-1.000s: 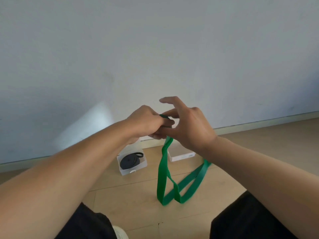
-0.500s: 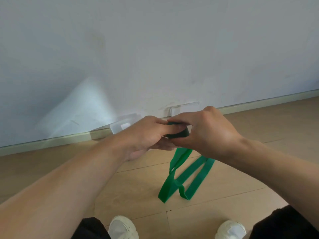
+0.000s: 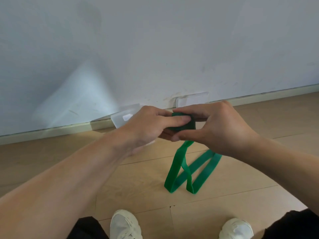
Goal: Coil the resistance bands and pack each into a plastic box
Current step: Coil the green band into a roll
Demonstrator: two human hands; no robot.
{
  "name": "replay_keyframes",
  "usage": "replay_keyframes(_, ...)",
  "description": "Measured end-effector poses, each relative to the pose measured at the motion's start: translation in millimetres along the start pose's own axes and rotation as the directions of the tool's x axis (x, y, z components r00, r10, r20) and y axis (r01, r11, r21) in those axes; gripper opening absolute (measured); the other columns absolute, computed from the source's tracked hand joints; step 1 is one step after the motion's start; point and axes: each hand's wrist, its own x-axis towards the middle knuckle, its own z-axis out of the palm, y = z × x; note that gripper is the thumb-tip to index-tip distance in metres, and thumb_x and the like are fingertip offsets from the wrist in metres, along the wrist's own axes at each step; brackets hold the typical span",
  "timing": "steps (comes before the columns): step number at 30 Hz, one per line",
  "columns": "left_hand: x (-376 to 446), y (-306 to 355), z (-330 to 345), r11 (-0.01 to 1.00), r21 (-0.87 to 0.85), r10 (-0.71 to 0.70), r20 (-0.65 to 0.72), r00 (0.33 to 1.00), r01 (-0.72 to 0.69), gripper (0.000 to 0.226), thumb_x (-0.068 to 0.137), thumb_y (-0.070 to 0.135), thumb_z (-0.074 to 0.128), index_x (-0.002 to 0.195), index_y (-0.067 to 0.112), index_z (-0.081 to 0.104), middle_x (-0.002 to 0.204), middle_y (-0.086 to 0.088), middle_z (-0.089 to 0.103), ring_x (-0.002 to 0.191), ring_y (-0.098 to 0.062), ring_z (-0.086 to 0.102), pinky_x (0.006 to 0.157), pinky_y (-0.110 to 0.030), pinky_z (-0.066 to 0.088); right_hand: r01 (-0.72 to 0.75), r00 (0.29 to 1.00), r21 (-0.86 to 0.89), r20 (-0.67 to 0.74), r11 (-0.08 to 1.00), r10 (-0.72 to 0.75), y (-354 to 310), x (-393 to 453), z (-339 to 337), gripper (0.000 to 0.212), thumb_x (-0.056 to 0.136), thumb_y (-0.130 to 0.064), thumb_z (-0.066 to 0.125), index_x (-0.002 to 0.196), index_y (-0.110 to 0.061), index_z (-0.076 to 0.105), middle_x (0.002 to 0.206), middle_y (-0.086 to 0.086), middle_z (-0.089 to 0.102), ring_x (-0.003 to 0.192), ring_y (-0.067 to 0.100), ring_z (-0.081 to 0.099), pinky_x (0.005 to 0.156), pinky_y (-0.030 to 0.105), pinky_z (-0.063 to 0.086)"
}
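Observation:
A green resistance band [image 3: 193, 171] hangs from both my hands, its loose loops trailing onto the wooden floor. Its upper end is wound into a small green coil [image 3: 187, 124] between my hands. My left hand [image 3: 150, 125] grips the coil with the thumb laid over it. My right hand [image 3: 219, 128] pinches the coil from the right side, thumb below and fingers on top. Behind my hands, two clear plastic box lids lean against the wall: one [image 3: 125, 116] on the left, one [image 3: 191, 99] on the right. The boxes themselves are hidden by my hands.
A grey-white wall with a pale baseboard [image 3: 51, 131] runs across the back. The floor [image 3: 138, 187] is light wooden planks. My two white shoes [image 3: 125, 225] [image 3: 237, 228] and dark trouser legs show at the bottom edge.
The view tilted down, so my shoes appear and the open box with the black band is now behind my left hand. The green coil has grown thicker and less band trails loose.

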Motion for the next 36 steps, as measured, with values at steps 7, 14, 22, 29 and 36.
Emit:
replay_keyframes(7, 0.9, -0.1, 7.8, 0.995, 0.019, -0.104, 0.072, 0.992, 0.103, 0.021, 0.083, 0.035, 0.077, 0.088, 0.016, 0.083, 0.086, -0.005, 0.078, 0.078, -0.014, 0.069, 0.077, -0.028, 0.061, 0.054, 0.997, -0.295, -0.027, 0.954, -0.065, -2.3, -4.3, 0.4, 0.020, 0.078, -0.046, 0.077, 0.093, -0.034, 0.076, 0.068, -0.007, 0.070, 0.066, 0.011, 0.061, 0.060, 0.025, 0.048)
replay_keyframes(14, -11.9, 2.7, 32.9, 0.896, 0.444, 0.129, -0.218, 0.967, -0.019, 0.029, 0.070, 0.034, 0.074, 0.043, 0.028, 0.066, 0.043, 0.008, 0.050, 0.040, -0.006, 0.040, 0.040, -0.013, 0.031, 0.184, 0.961, -0.569, -0.068, 0.801, -0.269, -3.3, -12.3, 16.9, 0.038, 0.082, -0.055, 0.046, 0.095, -0.034, 0.075, 0.058, -0.008, 0.065, 0.051, 0.018, 0.058, 0.050, 0.025, 0.035)
replay_keyframes(22, -17.6, 7.5, 11.9, 0.996, 0.051, 0.060, 0.113, 0.992, -0.066, 0.031, 0.095, 0.018, 0.064, 0.069, 0.017, 0.081, 0.065, -0.003, 0.073, 0.062, -0.014, 0.068, 0.063, -0.023, 0.052, 0.136, 0.976, -0.098, -0.160, 0.986, -0.150, -11.6, -28.7, 4.8, 0.032, 0.074, -0.042, 0.083, 0.103, -0.032, 0.076, 0.085, -0.016, 0.075, 0.065, 0.004, 0.066, 0.061, 0.019, 0.048)
replay_keyframes(29, -23.0, -4.4, 26.3, 0.993, 0.119, -0.003, -0.154, 0.988, 0.021, 0.039, 0.074, 0.053, 0.080, 0.095, 0.020, 0.079, 0.089, 0.002, 0.080, 0.082, -0.014, 0.076, 0.087, -0.040, 0.062, 0.211, 0.951, -0.502, -0.091, 0.838, -0.294, -11.1, -17.4, 1.7, 0.022, 0.083, -0.047, 0.065, 0.073, -0.030, 0.056, 0.051, -0.009, 0.048, 0.047, 0.014, 0.044, 0.048, 0.025, 0.030)
replay_keyframes(36, -30.9, 2.3, 24.8, 0.976, 0.210, 0.096, -0.179, 0.979, -0.057, 0.027, 0.080, 0.046, 0.076, 0.065, 0.025, 0.080, 0.054, 0.003, 0.066, 0.054, -0.007, 0.059, 0.070, -0.027, 0.047, 0.121, 0.978, -0.380, -0.113, 0.917, -0.176, -22.1, -21.6, 4.8, 0.027, 0.075, -0.049, 0.078, 0.092, -0.030, 0.074, 0.064, -0.007, 0.068, 0.050, 0.009, 0.052, 0.051, 0.027, 0.045)
